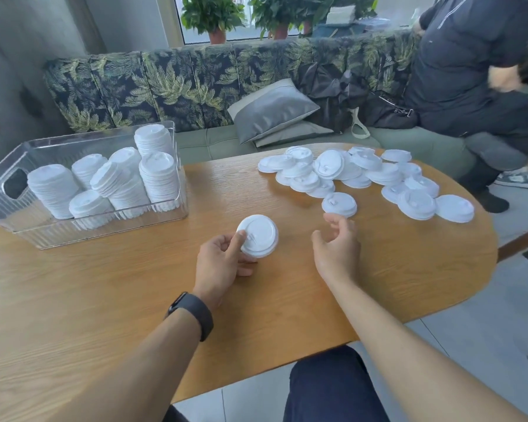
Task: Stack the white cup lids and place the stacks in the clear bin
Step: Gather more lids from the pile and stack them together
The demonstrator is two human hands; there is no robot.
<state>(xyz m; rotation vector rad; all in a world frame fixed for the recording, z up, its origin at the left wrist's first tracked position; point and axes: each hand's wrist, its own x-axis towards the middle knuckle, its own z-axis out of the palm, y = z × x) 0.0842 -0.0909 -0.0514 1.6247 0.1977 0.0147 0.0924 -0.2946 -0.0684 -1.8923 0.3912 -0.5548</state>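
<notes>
Step in hand, as judged: a new stack is being built near the front-middle of the tabletop (89, 315); loose lids are yet to be gathered.

Left hand (218, 263): a short stack of white lids (258, 236) is held, top face towards the camera. The thumb is laid on the near rim, the other fingers are curled beneath and behind. How many lids are in it cannot be told; only a few rim edges show. A dark watch (192, 313) is worn on this wrist.

Right hand (337, 248): nothing is held. The fingers are loosely spread and half curled, the tips just short of a single lid (339, 204) that lies apart from the rest, dome up; no contact is seen.

Next move, as judged: that single lid is to be pinched by its rim and seated dome-up on the held stack, rims aligned so it nests squarely.

Farther, towards the far right edge of the tabletop: a loose pile of lids (369, 175) is spread out, many overlapping, some tilted.

At the far left corner: the clear bin (83, 236) is already crowded with several tall stacks (157, 178), some leaning against each other. Remaining room appears to be at its near-left end.
</notes>
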